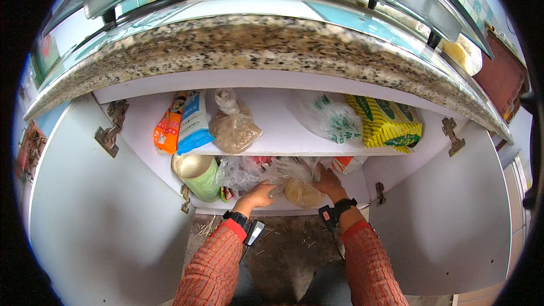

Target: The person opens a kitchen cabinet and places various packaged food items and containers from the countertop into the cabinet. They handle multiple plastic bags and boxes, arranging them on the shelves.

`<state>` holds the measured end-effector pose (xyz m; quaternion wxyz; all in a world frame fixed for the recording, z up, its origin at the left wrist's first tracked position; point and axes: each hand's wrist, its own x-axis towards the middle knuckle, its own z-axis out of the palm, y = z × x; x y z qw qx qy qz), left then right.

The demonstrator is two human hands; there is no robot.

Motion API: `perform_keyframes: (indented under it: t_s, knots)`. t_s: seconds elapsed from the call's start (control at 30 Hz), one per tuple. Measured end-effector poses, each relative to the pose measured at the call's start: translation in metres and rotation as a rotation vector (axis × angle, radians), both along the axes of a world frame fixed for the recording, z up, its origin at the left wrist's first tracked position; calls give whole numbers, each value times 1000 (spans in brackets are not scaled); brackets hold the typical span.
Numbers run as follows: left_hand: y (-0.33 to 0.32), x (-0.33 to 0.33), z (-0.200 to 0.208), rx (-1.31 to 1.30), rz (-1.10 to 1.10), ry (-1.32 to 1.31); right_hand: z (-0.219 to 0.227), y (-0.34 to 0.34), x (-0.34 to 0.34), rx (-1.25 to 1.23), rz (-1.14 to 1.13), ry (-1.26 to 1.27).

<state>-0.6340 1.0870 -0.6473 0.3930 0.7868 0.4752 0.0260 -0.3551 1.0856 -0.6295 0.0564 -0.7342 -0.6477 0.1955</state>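
Both my hands reach into the lower shelf of a white cabinet. Between them sits a clear plastic bag with pale yellowish contents, its loose top crumpled upward. My left hand has its fingers bent and closed on the bag's left side. On the other side, my right hand grips the gathered plastic near the top; its fingertips are partly hidden by the film. More crumpled clear plastic lies left of the bag, beside a green cylindrical container. A red-and-white package is behind my right hand.
The upper shelf holds an orange packet, a blue-and-white packet, a tied bag of brown contents and a yellow-green striped bag. Open doors flank me. A granite counter edge overhangs the cabinet.
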Motion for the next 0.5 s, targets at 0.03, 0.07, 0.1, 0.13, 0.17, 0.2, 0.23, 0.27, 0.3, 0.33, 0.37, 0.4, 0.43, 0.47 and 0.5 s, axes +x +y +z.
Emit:
perform_keyframes:
  t_s: [0.03, 0.07, 0.1, 0.13, 0.17, 0.2, 0.23, 0.27, 0.3, 0.33, 0.37, 0.4, 0.43, 0.47, 0.5]
  knots:
    - [7, -4, 7, -130, 48, -24, 17, -2, -2, -16, -58, -133]
    - [13, -6, 14, -251, 88, -51, 32, -3, -7, 0, -99, -265]
    - [18, -10, 20, -166, 185, -88, 40, -10, -16, 393, -23, -506]
    - [22, -15, 26, -76, 276, -132, 50, -10, -22, 374, 13, -373]
    - [23, -17, 31, 15, 367, -176, 58, -7, -28, 371, 51, -241]
    - [21, -19, 34, 221, 478, -162, 63, -4, -34, 369, 89, -108]
    - [17, -20, 36, 428, 587, -144, 61, -3, -48, 354, 162, 38]
    - [14, -22, 37, 672, 691, -121, 58, -4, -59, 85, 141, 266]
    - [12, -24, 38, 638, 691, -73, 52, -4, -71, -226, 92, 467]
    - [10, -26, 37, 640, 689, -22, 43, -5, -87, -321, 103, 346]
    - [9, -28, 36, 700, 700, 34, 33, -8, -100, -412, 123, 233]
    - [9, -28, 35, 588, 606, 15, 23, -14, -109, -277, 86, 316]
    - [11, -27, 34, 534, 521, 1, 12, -20, -116, -140, 48, 398]
    - [13, -27, 34, 429, 433, 35, 0, -21, -122, -4, 56, 452]
    - [13, -22, 32, 268, 417, -11, -13, -21, -129, 165, 111, 327]
